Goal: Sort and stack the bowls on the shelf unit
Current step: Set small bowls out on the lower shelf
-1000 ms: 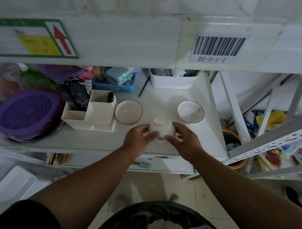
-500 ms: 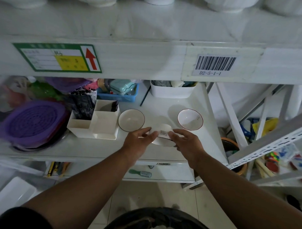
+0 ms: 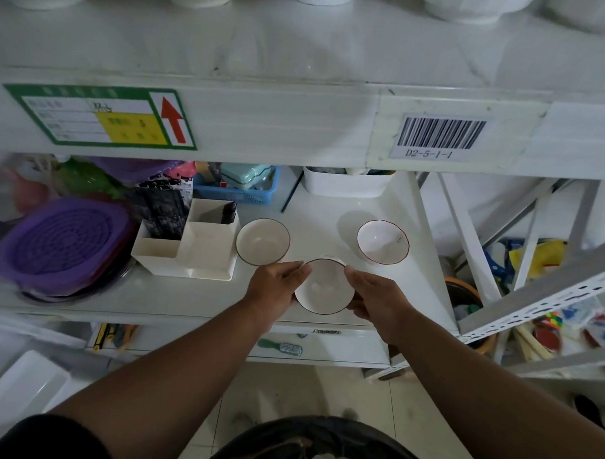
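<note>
Between both hands (image 3: 275, 290): bowl (image 3: 325, 286) mouth-up, level

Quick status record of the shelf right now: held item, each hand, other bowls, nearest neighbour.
held item: small white dark-rimmed bowl, opening up
left hand: grips its left side
right hand: grips its right side
other bowls: cream dark-rimmed bowl at rear left, white red-rimmed bowl at rear right, both on the white shelf
nearest neighbour: cream plastic organiser, beside the cream bowl
</note>
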